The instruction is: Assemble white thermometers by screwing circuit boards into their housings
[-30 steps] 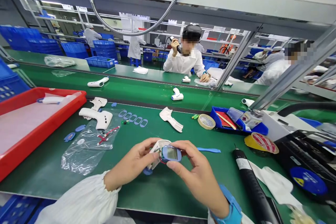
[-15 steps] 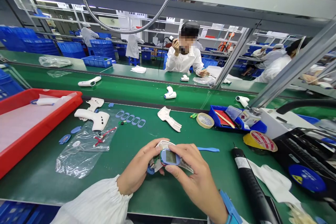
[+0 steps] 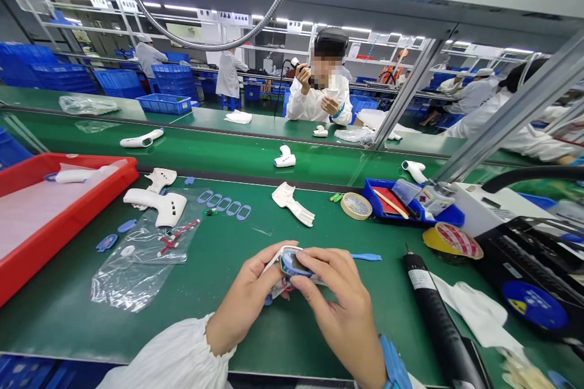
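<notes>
Held low over the green bench is the white plastic half-shell [image 3: 276, 255] of a handheld thermometer, closed in my left hand [image 3: 241, 301]. My right hand [image 3: 340, 304] pinches a blue-framed display module [image 3: 297, 264] at the shell's head end. The module is tilted, and a green board edge shows at its left. A red wire [image 3: 287, 284] loops below it. A small blue part [image 3: 268, 300] pokes out under my left fingers. Most of the shell is hidden by my hands. Behind my right fingers lies a blue plastic stick [image 3: 368, 257].
At left are a red tray [image 3: 91, 213], white shells [image 3: 157, 203] and a plastic bag [image 3: 128, 279] with wired parts. Another half-shell [image 3: 292, 203] lies ahead. At right are a tape roll [image 3: 356, 206], a blue bin [image 3: 387, 222] and a black electric screwdriver [image 3: 431, 310]. A co-worker [image 3: 319, 94] sits opposite.
The display module has tipped in my right fingers, so its screen faces less toward me. The red wire shows more. Across the bench, the co-worker's lower hand has risen with a white piece.
</notes>
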The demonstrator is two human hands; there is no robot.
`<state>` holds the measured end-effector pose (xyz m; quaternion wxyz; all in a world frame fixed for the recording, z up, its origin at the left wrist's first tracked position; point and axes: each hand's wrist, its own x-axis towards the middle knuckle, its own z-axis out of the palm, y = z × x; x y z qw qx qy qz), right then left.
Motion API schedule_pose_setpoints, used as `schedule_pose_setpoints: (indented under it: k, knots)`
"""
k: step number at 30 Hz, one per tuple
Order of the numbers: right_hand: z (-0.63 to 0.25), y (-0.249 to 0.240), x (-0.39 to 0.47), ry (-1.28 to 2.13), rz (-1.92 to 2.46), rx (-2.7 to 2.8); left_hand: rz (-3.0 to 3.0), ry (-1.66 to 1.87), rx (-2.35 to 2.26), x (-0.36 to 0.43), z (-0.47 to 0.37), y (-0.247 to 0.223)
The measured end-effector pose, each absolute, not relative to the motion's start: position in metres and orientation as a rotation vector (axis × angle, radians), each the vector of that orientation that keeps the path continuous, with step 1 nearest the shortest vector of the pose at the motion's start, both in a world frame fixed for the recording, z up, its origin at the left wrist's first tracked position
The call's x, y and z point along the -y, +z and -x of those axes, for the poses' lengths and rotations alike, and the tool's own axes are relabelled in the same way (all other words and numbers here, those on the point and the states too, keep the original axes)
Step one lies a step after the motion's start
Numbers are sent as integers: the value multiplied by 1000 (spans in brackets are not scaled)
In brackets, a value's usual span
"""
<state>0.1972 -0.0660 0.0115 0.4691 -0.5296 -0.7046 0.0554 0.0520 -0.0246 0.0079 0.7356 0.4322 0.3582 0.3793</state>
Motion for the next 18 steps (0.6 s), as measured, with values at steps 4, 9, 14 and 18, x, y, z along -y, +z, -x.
schedule_pose_setpoints:
  k: [4, 9, 14, 18]
  knots:
    - [-196, 12, 64, 71, 1295, 1720, -976, 840, -759, 24, -52, 6]
    - [-197, 15, 64, -26, 1246, 1811, -1093, 806, -821, 21, -47, 5]
    - [-198, 15, 67, -139, 1285, 1858, -1261, 790, -848, 22, -43, 3]
    - [-198, 16, 69, -54, 1296, 1871, -1396, 797, -866, 24, -40, 3]
